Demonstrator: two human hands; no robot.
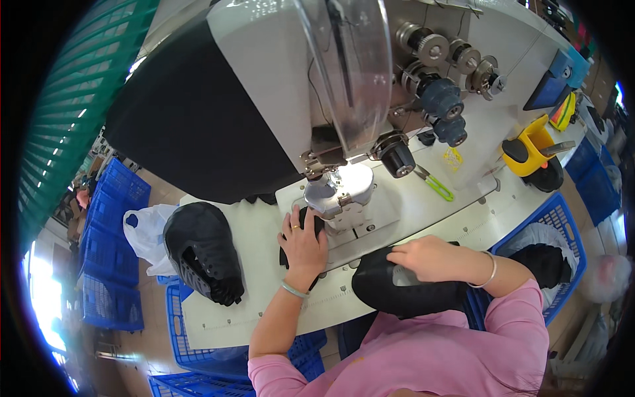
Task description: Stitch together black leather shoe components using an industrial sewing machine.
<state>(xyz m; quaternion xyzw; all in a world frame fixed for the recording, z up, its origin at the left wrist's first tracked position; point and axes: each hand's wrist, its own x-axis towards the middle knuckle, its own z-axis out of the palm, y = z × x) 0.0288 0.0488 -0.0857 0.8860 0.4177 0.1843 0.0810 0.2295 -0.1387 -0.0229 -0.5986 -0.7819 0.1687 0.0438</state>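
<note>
Beneath the sewing machine's needle area (344, 192), my left hand (305, 248) lies with fingers extended over a small black piece (284, 255), mostly covered by the palm. My right hand (426, 257) has its fingers bent and closed at the edge of a black shoe upper (377, 284) with a light inside showing. This upper rests at the table's front edge, against my body. To the left, a black shoe upper (204, 248) with lacing holes, perhaps several stacked together, lies on the white table (258, 298).
Green-handled snips (436, 186) lie right of the needle area. A yellow holder (532, 147) stands farther right. Blue baskets (570, 228) flank the table, the right one containing black pieces and plastic. A white plastic bag (149, 231) hangs at the left edge.
</note>
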